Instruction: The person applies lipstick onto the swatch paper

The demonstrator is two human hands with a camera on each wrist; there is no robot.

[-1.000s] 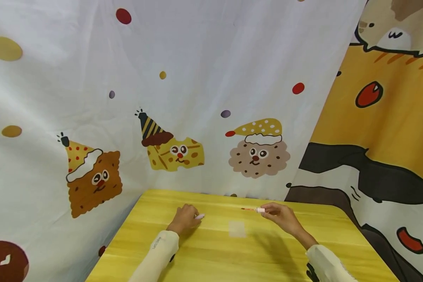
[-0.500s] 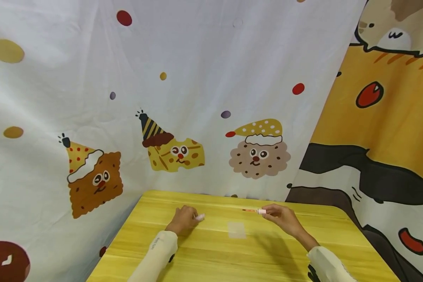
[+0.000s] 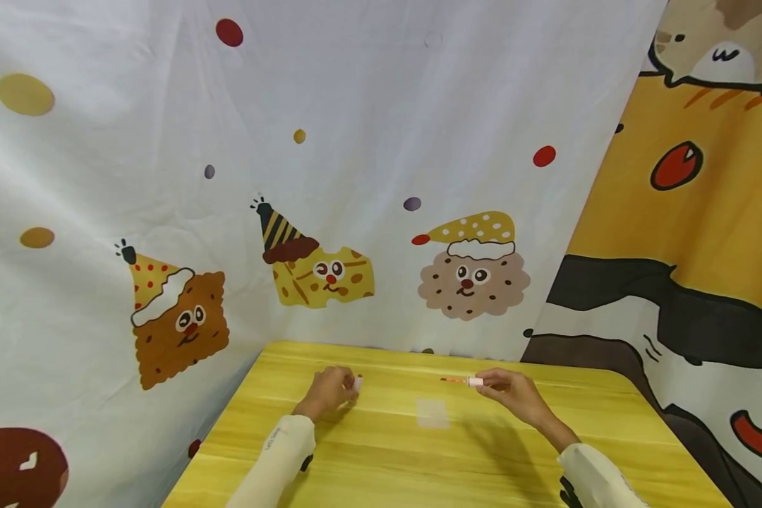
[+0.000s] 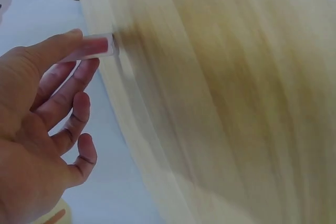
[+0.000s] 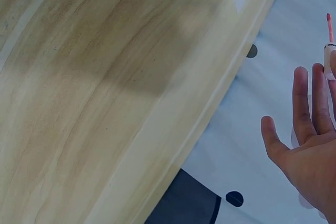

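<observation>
Over the yellow wood-grain table, my left hand [image 3: 327,389] pinches a small lip gloss tube [image 3: 358,383] between thumb and fingers. In the left wrist view the clear end of the tube [image 4: 96,46] shows a red filling, and the other fingers curl loosely below it. To the right, my right hand [image 3: 516,396] pinches the pale pink cap [image 3: 475,382] of the lip gloss. From that cap a thin applicator wand [image 3: 454,380] with a red tip points left toward the tube, apart from it. The right wrist view shows the wand [image 5: 330,29] at its right edge.
A pale square sheet [image 3: 432,413] lies on the table [image 3: 381,466] between the hands. Behind the far edge hangs a white cloth [image 3: 355,162] printed with cartoon snacks; another printed panel [image 3: 705,233] stands at the right.
My left hand has turned the tube from lying sideways to more upright, its end now facing up. The right hand holds the wand nearly still. The head view has shifted slightly.
</observation>
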